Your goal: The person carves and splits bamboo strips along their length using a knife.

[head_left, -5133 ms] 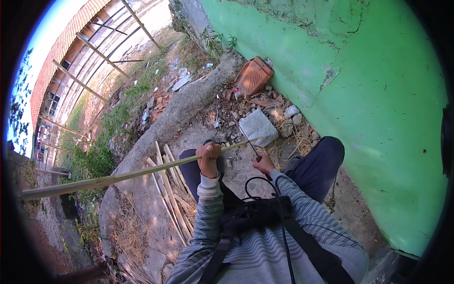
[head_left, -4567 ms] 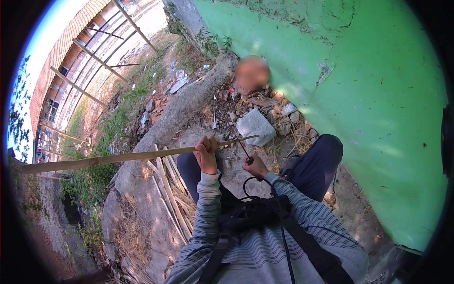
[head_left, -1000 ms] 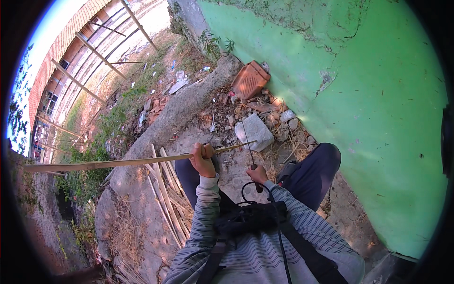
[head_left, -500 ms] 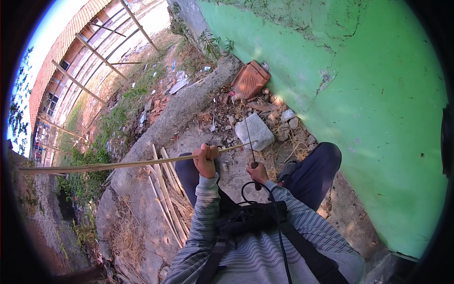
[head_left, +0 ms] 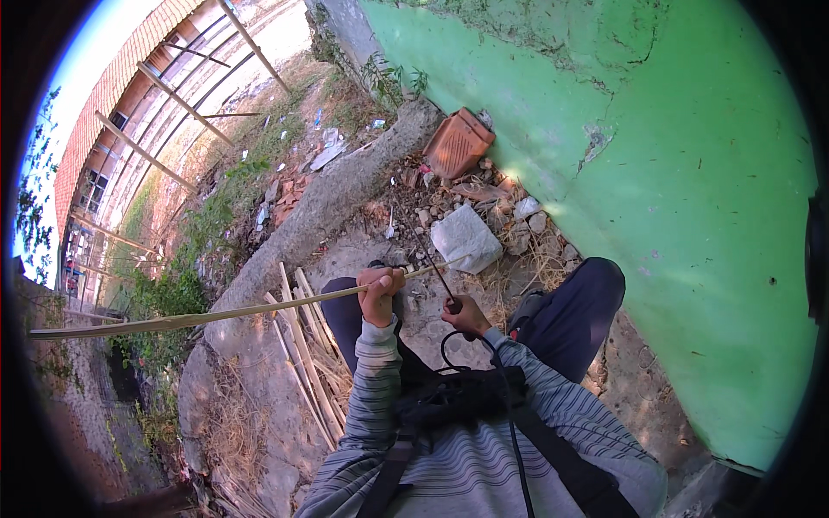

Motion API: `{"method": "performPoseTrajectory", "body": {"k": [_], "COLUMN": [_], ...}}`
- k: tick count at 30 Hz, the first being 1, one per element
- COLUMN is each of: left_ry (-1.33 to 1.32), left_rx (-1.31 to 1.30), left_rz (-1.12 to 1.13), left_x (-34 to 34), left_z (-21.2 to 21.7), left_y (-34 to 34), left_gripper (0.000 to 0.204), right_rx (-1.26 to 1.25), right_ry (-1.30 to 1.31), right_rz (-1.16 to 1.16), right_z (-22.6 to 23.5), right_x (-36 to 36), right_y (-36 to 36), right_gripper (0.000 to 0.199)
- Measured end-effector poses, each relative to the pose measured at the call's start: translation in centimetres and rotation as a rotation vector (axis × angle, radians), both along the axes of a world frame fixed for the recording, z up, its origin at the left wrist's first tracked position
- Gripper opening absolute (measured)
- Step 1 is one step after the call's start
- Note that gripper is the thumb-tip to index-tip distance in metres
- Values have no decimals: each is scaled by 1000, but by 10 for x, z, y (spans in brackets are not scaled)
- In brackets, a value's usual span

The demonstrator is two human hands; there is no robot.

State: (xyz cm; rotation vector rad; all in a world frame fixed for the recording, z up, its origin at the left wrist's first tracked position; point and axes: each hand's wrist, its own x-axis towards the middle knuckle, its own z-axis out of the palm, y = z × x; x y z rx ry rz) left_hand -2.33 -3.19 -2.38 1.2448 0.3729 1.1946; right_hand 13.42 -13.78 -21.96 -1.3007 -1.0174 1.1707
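Note:
My left hand is closed round a long, pale bamboo strip, which runs from the far left to just in front of a white stone block. In my right hand is the dark handle of a long knife, its thin blade seen nearly edge-on and pointing away and to the left. Blade and strip cross in view just right of my left hand; whether they touch I cannot tell. Several more split bamboo strips lie on the ground left of my left knee.
A green wall stands close on my right. Ahead are rubble and an orange clay tile by the wall. A low concrete ridge curves along the left, with weeds and poles beyond. A black cable hangs over my front.
The knife's blade has swung to the left and my right hand has shifted slightly left. The strip's far-left end has dropped a little lower. My left hand keeps its grip.

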Motion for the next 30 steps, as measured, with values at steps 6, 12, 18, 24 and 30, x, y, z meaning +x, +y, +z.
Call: {"method": "performPoseTrajectory", "body": {"k": [6, 12, 18, 24, 30], "left_ry": [53, 45, 42, 15, 46], "left_rx": [35, 35, 31, -24, -25], "left_rz": [37, 48, 83, 94, 137], "left_x": [-5, -2, -1, -6, -15], "left_z": [-1, -4, -5, -8, -12], "left_y": [-1, 0, -4, 1, 2], "left_gripper": [37, 30, 23, 28, 24], "right_rx": [-144, -143, -119, -167, -38], "right_ry": [30, 27, -117, -180, -227], "right_rz": [144, 101, 122, 64, 141], "right_z": [4, 2, 12, -9, 10], "right_x": [4, 2, 3, 6, -2], "right_y": [0, -1, 1, 5, 5], "right_gripper": [16, 20, 19, 23, 18]}}
